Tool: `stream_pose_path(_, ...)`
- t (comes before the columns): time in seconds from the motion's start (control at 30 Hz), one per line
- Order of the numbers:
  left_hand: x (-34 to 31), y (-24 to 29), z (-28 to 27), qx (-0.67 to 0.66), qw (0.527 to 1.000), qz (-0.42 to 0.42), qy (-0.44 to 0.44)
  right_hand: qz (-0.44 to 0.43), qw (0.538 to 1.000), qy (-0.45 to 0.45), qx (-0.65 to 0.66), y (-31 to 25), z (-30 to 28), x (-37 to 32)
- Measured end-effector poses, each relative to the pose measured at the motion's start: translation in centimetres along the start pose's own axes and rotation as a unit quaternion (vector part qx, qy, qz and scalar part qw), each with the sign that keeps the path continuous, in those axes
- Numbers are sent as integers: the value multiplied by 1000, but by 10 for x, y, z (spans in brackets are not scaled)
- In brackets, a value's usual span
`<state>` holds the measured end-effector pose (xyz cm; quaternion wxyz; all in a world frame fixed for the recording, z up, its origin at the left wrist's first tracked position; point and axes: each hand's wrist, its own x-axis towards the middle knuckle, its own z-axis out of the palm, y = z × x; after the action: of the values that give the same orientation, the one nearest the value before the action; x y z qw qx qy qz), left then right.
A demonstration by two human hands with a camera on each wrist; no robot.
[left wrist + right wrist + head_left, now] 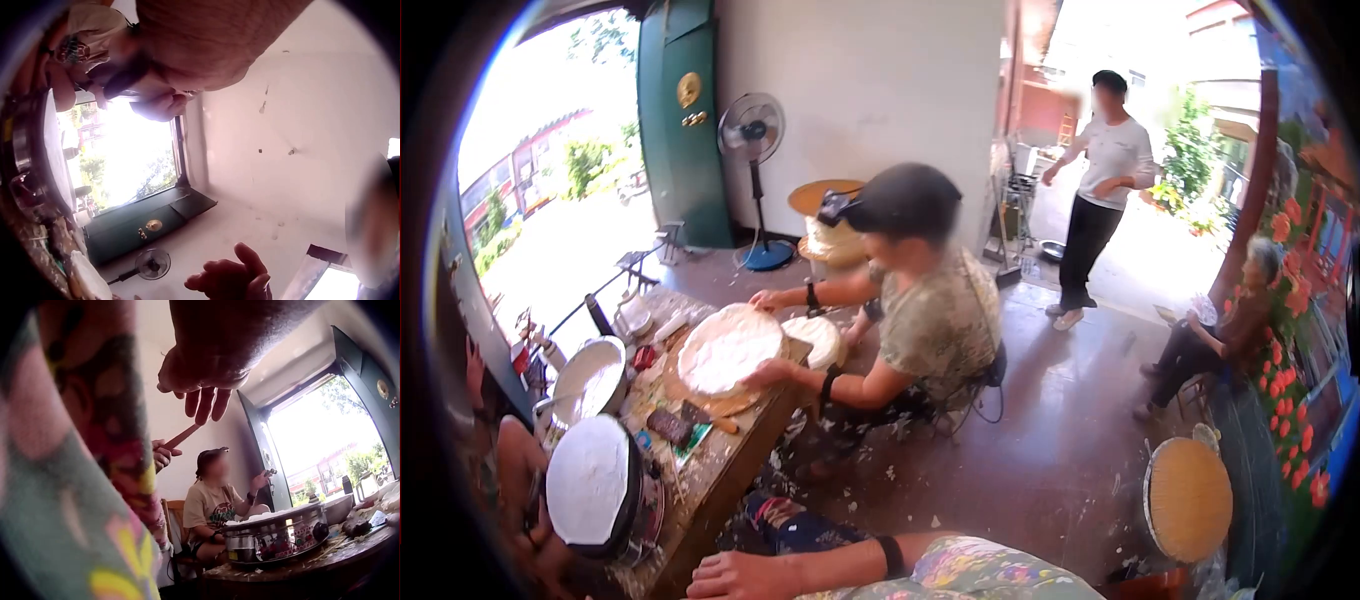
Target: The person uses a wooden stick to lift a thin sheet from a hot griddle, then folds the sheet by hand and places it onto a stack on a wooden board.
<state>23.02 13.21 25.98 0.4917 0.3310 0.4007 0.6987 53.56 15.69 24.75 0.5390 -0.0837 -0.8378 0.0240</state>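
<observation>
My right hand (740, 577) hangs above the table's near corner, its relaxed fingers pointing left. In the right wrist view its loose fingers (209, 405) hang down. Beyond them, the curled fingers of my left hand (162, 457) hold a thin brown stick (182, 437), one end of which overlaps my right fingertips. The left wrist view shows the left hand (159, 107) from close by, dark against the doorway. A round pan with a white top (588, 480) stands on the table in front of me.
Beside me a seated person in a camouflage shirt (945, 320) handles a round white sheet (730, 348) over the table (745, 450). A bowl (605, 365) stands farther along. Another person (1110, 150) stands at the doorway; a round yellowish tray (1190, 500) leans at right.
</observation>
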Motion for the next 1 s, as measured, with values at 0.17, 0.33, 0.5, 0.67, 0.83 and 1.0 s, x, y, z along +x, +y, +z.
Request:
stream_pose_path(0.17, 34, 11, -24, -44, 994, 62, 75, 0, 998, -70, -7, 5, 2, 2)
stream_pose_path(0.33, 20, 59, 1, -5, 976, 197, 87, 5, 995, -101, 16, 14, 1, 15)
stream_pose_path(0.5, -6, 20, -12, 42, 989, 97, 100, 28, 989, -148, 17, 29, 24, 7)
stream_pose_path(0.67, -40, -19, -23, 69, 980, 35, 183, 20, 984, -176, 23, 46, 51, 4)
stream_pose_path(0.83, -70, -38, -34, 86, 966, 21, 242, 30, 977, -207, 41, 61, 77, 6)
stream_pose_path(1.0, -98, -55, -47, 202, 952, 9, 230, 62, 971, -226, 54, 68, 99, 5)
